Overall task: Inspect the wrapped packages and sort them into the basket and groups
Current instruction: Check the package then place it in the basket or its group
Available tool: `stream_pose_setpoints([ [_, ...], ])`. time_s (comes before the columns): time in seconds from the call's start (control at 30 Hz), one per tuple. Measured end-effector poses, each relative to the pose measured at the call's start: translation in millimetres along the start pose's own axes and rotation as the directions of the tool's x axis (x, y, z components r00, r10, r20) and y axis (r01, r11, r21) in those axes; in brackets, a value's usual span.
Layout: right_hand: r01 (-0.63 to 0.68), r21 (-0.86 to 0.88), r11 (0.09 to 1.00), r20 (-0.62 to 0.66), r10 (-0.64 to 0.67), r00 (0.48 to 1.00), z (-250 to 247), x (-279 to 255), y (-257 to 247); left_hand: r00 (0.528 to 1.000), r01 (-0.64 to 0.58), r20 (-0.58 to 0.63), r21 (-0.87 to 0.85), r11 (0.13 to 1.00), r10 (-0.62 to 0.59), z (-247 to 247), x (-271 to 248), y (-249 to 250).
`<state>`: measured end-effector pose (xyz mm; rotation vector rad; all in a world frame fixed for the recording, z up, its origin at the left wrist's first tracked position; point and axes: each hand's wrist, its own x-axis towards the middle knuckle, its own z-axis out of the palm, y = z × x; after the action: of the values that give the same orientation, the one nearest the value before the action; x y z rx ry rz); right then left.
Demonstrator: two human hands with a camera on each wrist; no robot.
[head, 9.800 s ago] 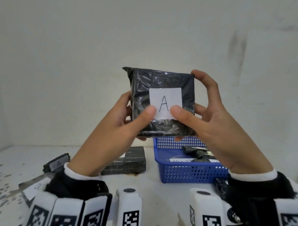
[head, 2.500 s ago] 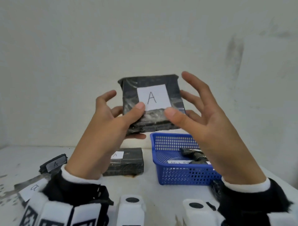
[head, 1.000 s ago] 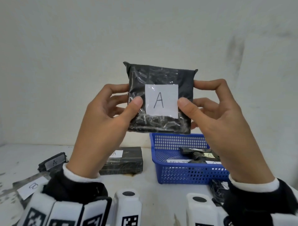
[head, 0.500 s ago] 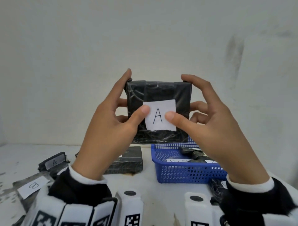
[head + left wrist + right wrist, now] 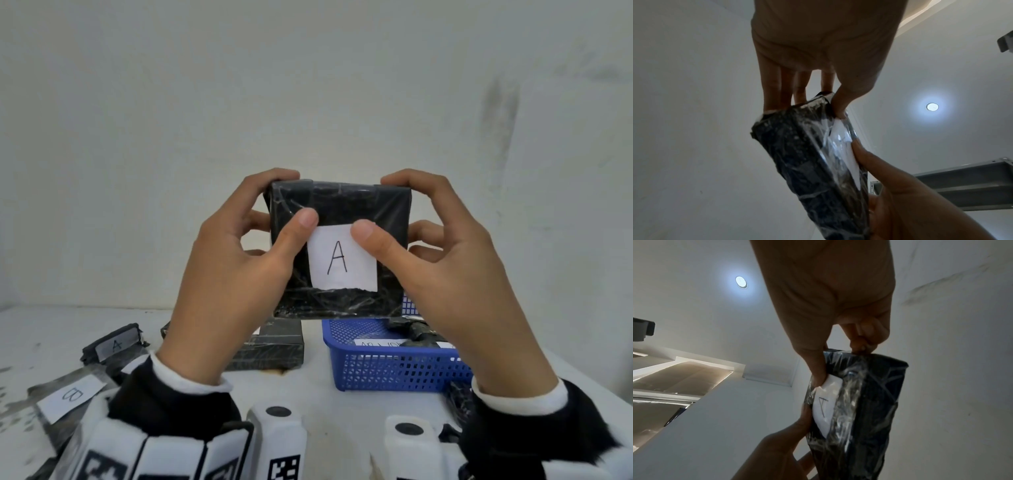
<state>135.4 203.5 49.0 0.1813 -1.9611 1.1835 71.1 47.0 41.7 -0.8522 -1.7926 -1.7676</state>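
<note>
A white wall backs the white table point(image 5: 308, 394). Head view: left hand point(image 5: 236, 274) and right hand point(image 5: 455, 270) pinch the black package labelled A point(image 5: 342, 250) upright, above the blue basket point(image 5: 394, 370); lying A packages point(image 5: 270, 346) sit lower left. Wrist views: thumbs press its label face, fingers curl behind.

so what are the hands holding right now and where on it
Both hold one black wrapped package up in the air. The left hand grips its left edge, the right hand its right edge, both thumbs pressing the front by the A label.
</note>
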Motion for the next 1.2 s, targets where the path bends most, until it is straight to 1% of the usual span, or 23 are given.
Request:
stream_pose_setpoints([
  [0.17,-0.008,0.049,0.999,-0.001,0.008,1.0,-2.8,2.4,0.6,1.0,0.012,0.002,-0.015,1.0,-0.012,-2.0,0.9,-1.1],
  [0.37,-0.043,0.109,0.993,0.0,0.043,0.999,-7.0,2.6,0.2,0.997,0.079,-0.01,-0.027,0.997,-0.079,-0.2,0.5,-2.5],
  [0.57,-0.062,0.105,0.993,-0.003,0.063,0.998,-5.7,2.2,-0.1,0.991,0.124,-0.046,-0.036,0.992,-0.126,7.0,-0.3,-6.8],
  [0.7,-0.077,0.09,0.993,-0.01,0.078,0.997,-2.6,1.9,0.3,0.989,0.142,-0.054,0.026,0.99,-0.141,7.9,-1.3,-5.3],
  [0.8,-0.072,0.095,0.993,-0.003,0.072,0.997,-0.5,1.6,1.1,0.987,0.15,-0.07,0.026,0.988,-0.147,5.4,-1.2,-2.7],
  [1.1,-0.042,0.073,0.996,-0.006,0.042,0.999,-1.3,2.2,1.9,0.99,0.133,-0.035,-0.043,0.99,-0.135,7.8,-2.6,1.3],
  [1.2,-0.059,0.121,0.991,0.011,0.058,0.998,-1.7,3.1,3.9,0.992,0.126,-0.02,-0.052,0.991,-0.127,6.6,-2.1,1.7],
])
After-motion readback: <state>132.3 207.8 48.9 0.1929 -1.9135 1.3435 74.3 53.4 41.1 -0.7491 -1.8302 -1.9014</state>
